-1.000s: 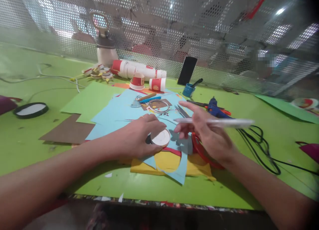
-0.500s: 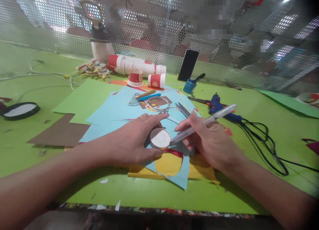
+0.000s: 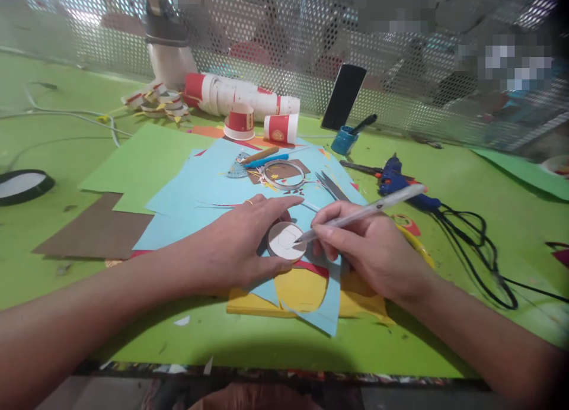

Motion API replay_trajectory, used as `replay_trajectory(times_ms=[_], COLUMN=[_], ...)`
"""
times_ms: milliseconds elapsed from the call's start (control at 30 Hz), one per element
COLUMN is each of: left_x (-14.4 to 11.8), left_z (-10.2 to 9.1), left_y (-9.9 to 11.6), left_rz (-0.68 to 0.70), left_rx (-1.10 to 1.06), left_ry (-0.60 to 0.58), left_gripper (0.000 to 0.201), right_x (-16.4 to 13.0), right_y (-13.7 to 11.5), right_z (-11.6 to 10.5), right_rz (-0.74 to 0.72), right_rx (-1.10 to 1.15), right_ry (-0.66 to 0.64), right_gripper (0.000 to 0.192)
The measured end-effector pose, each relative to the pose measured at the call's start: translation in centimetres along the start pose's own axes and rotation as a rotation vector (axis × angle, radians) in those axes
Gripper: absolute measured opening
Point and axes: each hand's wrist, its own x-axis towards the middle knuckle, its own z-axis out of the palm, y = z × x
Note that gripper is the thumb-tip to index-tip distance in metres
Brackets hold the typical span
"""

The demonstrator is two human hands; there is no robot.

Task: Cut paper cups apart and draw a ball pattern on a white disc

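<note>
A small round white disc (image 3: 280, 247), which looks like the cut-off bottom of a paper cup, has a hexagon drawn on its face. Curved around its left side, my left hand (image 3: 246, 238) grips it between thumb and fingers. My right hand (image 3: 360, 238) is closed on a clear-barrelled pen (image 3: 377, 206), whose tip meets the disc's face near the hexagon's right side. Under both hands lie light blue paper (image 3: 191, 220) and yellow paper (image 3: 258, 303). Scissors (image 3: 331, 186) rest just beyond my right hand, partly hidden.
Behind lie stacked paper cups (image 3: 240, 96), a silver tape ring (image 3: 284, 174), a protractor (image 3: 237, 165) and a leaning phone (image 3: 344, 96). A blue glue gun (image 3: 393, 176) with a black cord is at right. Black tape (image 3: 26, 186) lies at left. A perforated screen (image 3: 302, 42) borders the table.
The pen tip has moved from the disc's right rim onto its face, up and to the left. My left hand keeps its grip. The view has tilted slightly downward.
</note>
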Motion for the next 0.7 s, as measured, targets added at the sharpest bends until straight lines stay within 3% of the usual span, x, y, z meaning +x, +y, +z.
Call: replay_trajectory(times_ms=[267,700], left_x=[0.0,-0.2], left_z=[0.1,0.4], left_y=[0.0,-0.4], left_rz=[0.042,0.082], left_rx=[0.02,0.037], left_ry=[0.02,0.043], left_gripper=[0.067,0.063], right_x=[-0.2,-0.4], right_y=[-0.9,-0.9], right_z=[1.4,1.2], right_rz=[0.041,0.054], right_rx=[-0.112,-0.144], right_ry=[0.021,-0.015], right_gripper=[0.005,0.01])
